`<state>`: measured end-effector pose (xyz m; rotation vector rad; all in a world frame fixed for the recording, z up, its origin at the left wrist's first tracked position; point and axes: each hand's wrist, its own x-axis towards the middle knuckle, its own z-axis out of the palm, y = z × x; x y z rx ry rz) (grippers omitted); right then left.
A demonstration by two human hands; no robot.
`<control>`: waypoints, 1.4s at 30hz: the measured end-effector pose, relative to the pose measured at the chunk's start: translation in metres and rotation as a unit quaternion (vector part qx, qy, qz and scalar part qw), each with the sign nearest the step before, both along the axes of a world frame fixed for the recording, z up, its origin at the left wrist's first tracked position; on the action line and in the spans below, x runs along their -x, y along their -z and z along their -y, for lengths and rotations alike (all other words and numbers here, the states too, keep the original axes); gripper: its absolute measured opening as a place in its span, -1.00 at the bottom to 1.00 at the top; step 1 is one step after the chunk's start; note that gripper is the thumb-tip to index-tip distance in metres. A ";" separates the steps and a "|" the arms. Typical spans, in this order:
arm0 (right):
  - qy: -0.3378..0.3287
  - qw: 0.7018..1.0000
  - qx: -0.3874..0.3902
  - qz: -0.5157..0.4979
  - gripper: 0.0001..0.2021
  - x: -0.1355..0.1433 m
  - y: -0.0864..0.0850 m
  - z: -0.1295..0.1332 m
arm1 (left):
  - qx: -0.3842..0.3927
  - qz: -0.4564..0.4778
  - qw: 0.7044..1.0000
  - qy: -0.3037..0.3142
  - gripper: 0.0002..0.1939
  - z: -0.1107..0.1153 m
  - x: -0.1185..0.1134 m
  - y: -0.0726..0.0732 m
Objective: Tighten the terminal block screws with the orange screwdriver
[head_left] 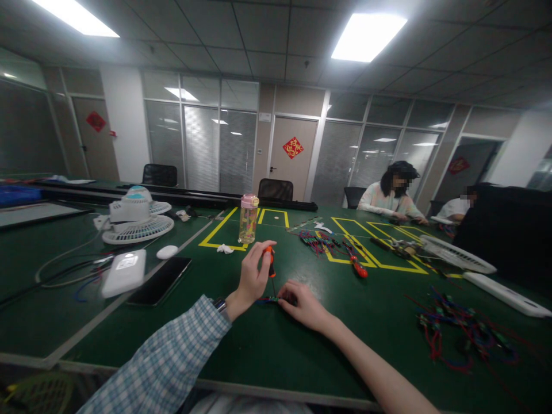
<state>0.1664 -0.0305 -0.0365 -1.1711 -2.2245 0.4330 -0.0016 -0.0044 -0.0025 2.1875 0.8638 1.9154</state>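
An orange and black screwdriver (271,264) stands upright in my left hand (254,273), whose fingers wrap round its handle. The shaft points down at a small green board (271,299) with thin wires, lying on the green table (241,345). My right hand (299,302) rests on the table with its fingertips pressed together at the right end of this small board. Its fingers partly hide the piece.
Wire bundles lie at the right (466,333) and beyond my hands (319,242), near a red screwdriver (359,268). A bottle (248,221), phone (161,280), power bank (125,272) and fan (138,221) stand or lie leftward. Two people sit across at the right.
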 end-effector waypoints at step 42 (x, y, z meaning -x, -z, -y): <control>-0.006 1.000 -0.006 -0.006 -0.91 -0.002 0.001 0.000 | -0.003 -0.002 1.000 0.006 -0.68 -0.001 0.000 0.001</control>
